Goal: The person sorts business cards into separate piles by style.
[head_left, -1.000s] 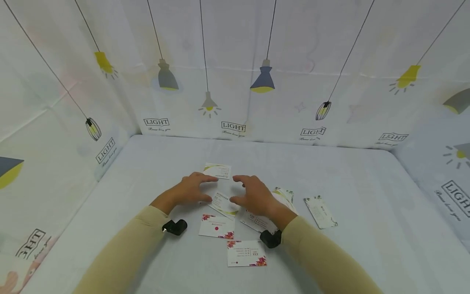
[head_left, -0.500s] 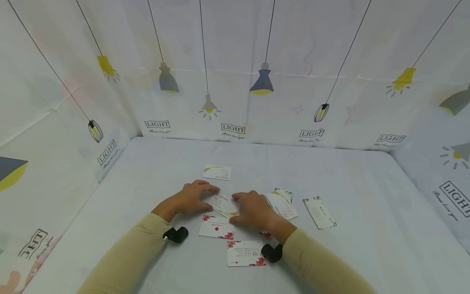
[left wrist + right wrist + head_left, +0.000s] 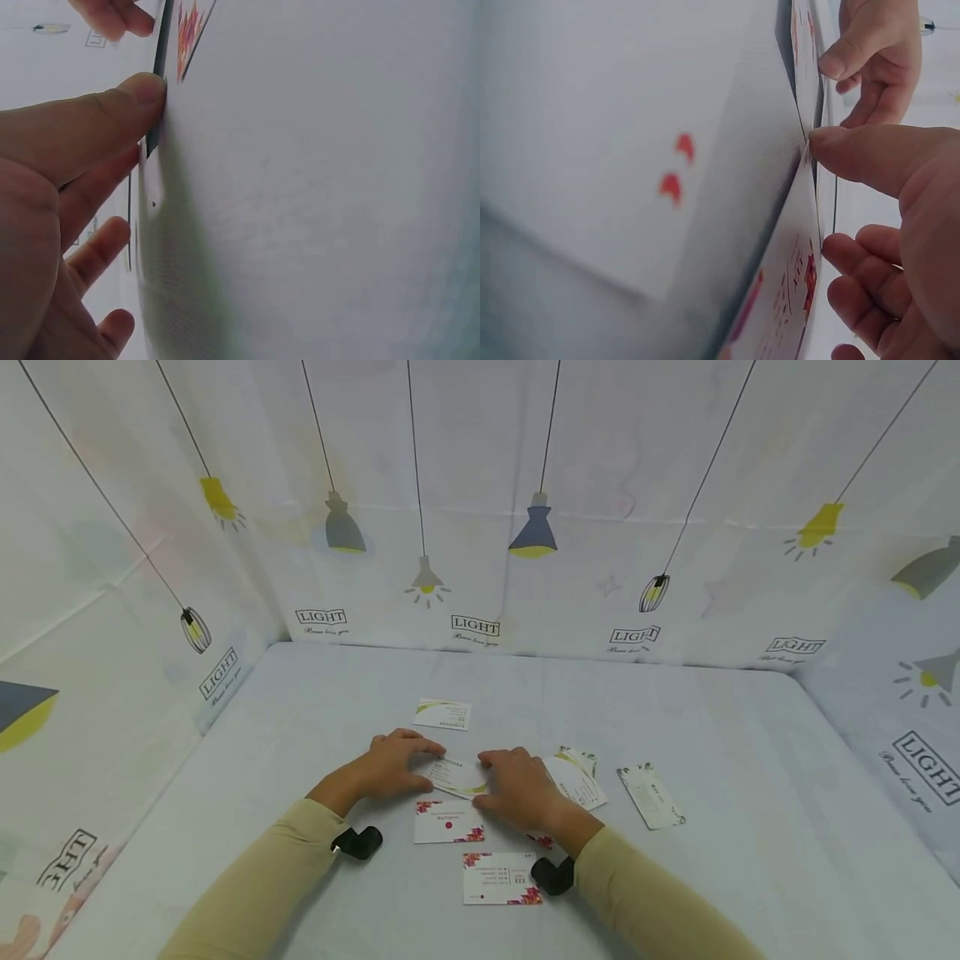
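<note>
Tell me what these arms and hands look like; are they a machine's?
No, they are a person's. The left hand and right hand are bare, without gloves. The left sleeve and right sleeve are long, plain and pale yellowish-beige. A small black device sits by each cuff; no cables show.

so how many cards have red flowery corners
3 in the head view: the left card, below the gap between left hand and right hand; the bottom card, nearest the person; a third card, mostly hidden by the right hand. More may be covered.
</note>
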Tool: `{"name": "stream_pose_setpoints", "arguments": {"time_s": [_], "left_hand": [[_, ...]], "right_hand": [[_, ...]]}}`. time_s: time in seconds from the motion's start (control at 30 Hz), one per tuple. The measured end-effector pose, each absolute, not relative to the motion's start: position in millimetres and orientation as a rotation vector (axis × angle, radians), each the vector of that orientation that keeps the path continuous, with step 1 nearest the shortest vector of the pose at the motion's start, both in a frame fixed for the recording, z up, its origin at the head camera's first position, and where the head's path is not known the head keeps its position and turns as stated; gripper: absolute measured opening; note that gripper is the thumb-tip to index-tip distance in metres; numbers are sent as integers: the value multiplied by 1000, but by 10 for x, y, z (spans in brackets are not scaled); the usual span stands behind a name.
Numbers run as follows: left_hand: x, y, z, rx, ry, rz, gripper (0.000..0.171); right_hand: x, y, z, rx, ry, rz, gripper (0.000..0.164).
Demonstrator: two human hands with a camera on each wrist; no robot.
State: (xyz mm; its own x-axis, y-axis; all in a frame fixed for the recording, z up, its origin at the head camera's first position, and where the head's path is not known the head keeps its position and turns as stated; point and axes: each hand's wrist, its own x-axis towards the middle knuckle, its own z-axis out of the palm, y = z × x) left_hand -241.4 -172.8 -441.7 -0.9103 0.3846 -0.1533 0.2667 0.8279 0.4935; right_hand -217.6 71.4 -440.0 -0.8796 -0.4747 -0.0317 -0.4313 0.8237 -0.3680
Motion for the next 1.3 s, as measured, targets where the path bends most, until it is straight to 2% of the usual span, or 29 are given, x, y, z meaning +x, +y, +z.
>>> {"name": "stream_pose_setpoints", "arguments": {"time_s": [0.27,0.5,0.97,1.3], "left_hand": [[-2435,-1713,-4414,523,2760,697,52],[-2433,-1708,-4420,490,2768,686,57],[-2459,-1791,-4372,464,2862,771,48],[-2650,-1871,-4271,473,2802,971,49]], "right_hand": [[-2258,728,-4382,-623,2838,-589,66],[-2337,729,-4393,-662,2792,-665,69],[-2418,766,-4348,-715,2764,-893,69],[-2527,708,-4385,-683,2837,-944,64]]}}
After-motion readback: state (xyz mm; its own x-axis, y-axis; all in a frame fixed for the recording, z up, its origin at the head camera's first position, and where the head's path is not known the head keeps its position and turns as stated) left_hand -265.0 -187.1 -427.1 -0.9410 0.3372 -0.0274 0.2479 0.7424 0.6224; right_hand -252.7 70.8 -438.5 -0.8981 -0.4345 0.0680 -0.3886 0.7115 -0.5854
